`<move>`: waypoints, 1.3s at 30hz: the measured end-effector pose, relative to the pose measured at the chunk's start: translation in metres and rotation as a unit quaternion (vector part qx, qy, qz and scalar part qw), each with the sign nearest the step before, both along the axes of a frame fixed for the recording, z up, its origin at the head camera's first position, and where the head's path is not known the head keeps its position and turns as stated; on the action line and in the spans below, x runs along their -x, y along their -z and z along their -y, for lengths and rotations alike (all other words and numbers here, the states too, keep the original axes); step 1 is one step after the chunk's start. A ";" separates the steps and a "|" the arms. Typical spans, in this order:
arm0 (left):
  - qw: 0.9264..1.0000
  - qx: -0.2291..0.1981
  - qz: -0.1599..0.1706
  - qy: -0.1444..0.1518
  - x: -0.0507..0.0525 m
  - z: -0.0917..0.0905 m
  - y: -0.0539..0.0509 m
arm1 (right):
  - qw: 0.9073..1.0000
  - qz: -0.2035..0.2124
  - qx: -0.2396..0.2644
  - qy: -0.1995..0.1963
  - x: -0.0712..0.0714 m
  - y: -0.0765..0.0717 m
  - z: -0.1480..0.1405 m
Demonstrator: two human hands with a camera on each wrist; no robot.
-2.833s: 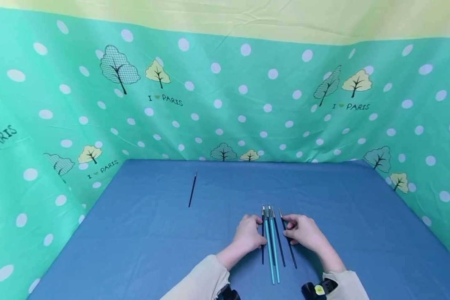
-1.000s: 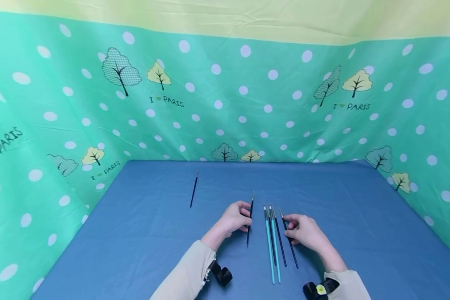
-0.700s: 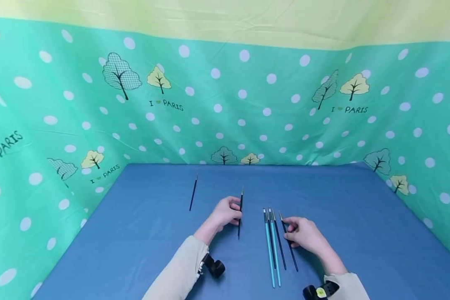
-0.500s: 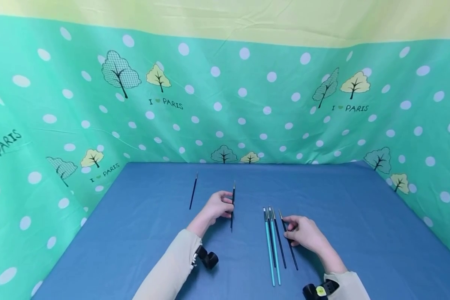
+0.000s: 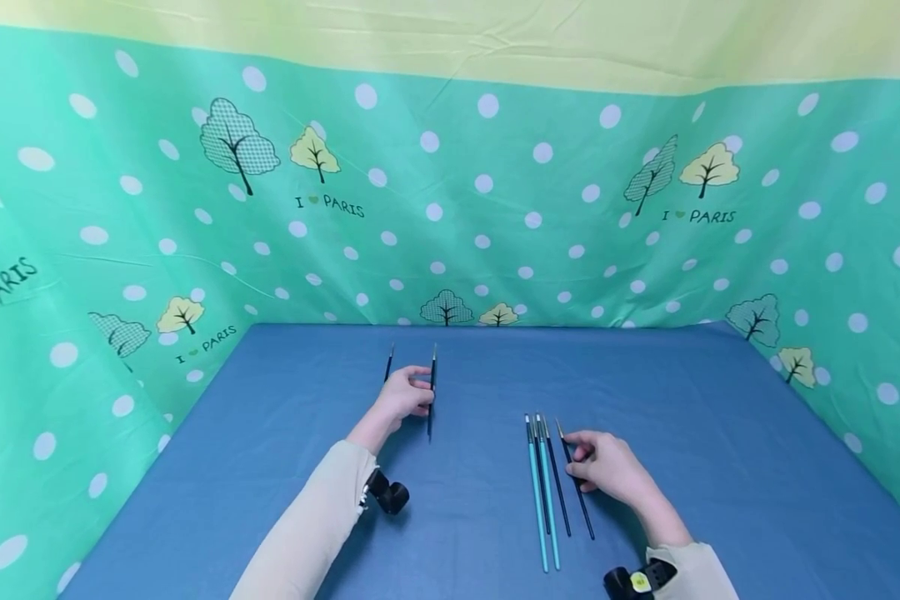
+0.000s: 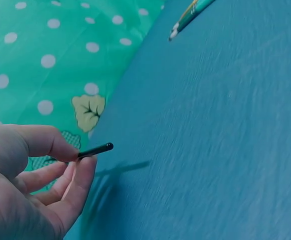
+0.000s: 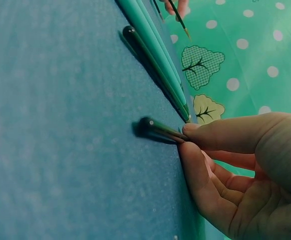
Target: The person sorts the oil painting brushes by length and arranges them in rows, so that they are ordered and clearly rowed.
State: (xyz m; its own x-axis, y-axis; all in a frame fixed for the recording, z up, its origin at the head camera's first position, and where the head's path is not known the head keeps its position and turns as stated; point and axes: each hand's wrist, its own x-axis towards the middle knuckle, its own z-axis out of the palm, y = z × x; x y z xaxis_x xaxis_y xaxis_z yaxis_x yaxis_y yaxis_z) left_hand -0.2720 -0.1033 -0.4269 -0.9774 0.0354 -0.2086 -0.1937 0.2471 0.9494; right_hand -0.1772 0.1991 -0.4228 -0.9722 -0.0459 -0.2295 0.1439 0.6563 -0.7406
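Note:
My left hand [image 5: 403,397] pinches a dark paintbrush [image 5: 433,371] between thumb and fingers, bristles pointing away. In the left wrist view the end of its handle [image 6: 103,148] stands off the cloth, its shadow below. Beyond this hand lies another dark paintbrush [image 5: 389,365], its lower part hidden by the hand. At the right, my right hand [image 5: 611,468] pinches a second dark paintbrush [image 5: 583,510] near the table surface; its rounded handle end [image 7: 148,125] faces the right wrist camera. Just left of it lie two teal paintbrushes [image 5: 534,487] and two dark paintbrushes [image 5: 558,487] side by side.
A blue cloth [image 5: 682,392] covers the table. Behind it and along both sides hangs a green dotted curtain [image 5: 487,208] with printed trees. A small black camera [image 5: 388,493] sits on the left wrist, another black camera [image 5: 637,580] on the right.
My left hand has taken the leftmost dark paintbrush from the row and carried it left and away, close to the lone paintbrush. The right hand keeps its place and its pinch.

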 end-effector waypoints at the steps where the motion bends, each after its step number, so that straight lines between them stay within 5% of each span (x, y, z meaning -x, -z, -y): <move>1: 1.000 0.004 0.001 -0.005 0.001 0.002 -0.001 | 1.000 -0.001 -0.001 0.000 0.000 0.000 0.000; 20: 0.996 0.069 0.004 -0.063 0.019 0.031 -0.002 | 1.000 0.003 -0.002 0.001 0.000 0.000 -0.001; 39: 0.981 0.171 0.004 -0.092 0.025 0.036 -0.002 | 1.000 0.000 0.000 0.004 0.001 0.001 0.000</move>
